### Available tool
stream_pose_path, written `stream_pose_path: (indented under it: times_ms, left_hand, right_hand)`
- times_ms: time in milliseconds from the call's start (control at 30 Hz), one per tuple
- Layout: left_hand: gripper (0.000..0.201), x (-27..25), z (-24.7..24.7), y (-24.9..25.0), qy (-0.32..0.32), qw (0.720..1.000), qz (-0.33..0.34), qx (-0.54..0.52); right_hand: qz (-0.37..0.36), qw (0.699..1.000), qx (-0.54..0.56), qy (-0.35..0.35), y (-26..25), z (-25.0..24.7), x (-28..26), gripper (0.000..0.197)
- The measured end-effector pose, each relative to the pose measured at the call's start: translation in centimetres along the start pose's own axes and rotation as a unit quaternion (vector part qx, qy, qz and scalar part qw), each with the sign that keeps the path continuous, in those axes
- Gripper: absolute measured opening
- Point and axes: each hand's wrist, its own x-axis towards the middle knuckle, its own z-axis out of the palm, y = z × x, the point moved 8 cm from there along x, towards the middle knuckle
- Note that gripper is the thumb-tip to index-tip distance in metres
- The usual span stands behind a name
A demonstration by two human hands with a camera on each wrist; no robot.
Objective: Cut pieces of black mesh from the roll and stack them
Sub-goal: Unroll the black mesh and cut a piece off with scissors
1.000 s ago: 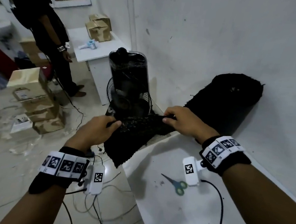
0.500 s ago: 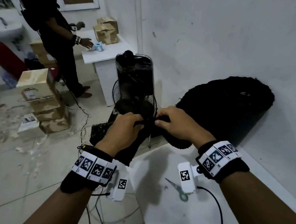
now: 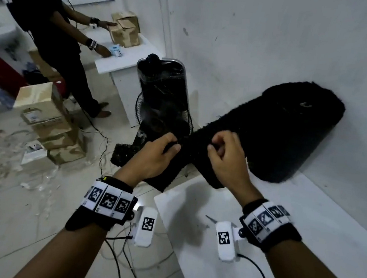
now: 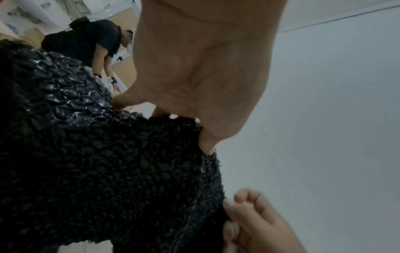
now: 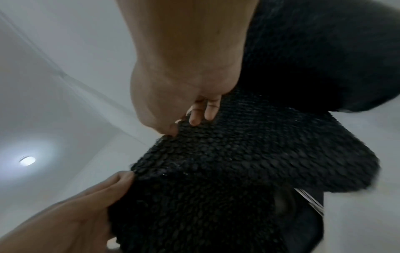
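Note:
A big roll of black mesh lies on the white table against the wall. A loose length of mesh runs from it past the table's left end and hangs down. My left hand pinches the top edge of this mesh, thumb on top. My right hand pinches the same edge of the mesh a little to the right, fingers curled. The two hands are close together. Only the tip of the scissors shows on the table, behind my right wrist camera.
A black standing fan is just behind the hanging mesh. Another person works at a small white table with cardboard boxes. Stacked boxes and cables lie on the floor to the left.
My left hand moved right along the mesh edge until it is close to my right hand. The mesh between them bunched. The other person bent toward the far table.

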Motion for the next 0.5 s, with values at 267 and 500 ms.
stream_pose_path:
  times_ms: [267, 500]
  left_hand:
    - [0.02, 1.7, -0.3, -3.4, 0.068, 0.985, -0.069, -0.14]
    - [0.063, 1.5, 1.6, -5.9, -0.006, 0.958, -0.149, -0.247]
  right_hand:
    - [0.175, 0.978, -0.011, -0.111, 10.0, 6.5, -7.3, 0.077]
    - [0.168, 0.981, 0.018, -0.094, 10.7, 9.2, -3.8, 0.015]
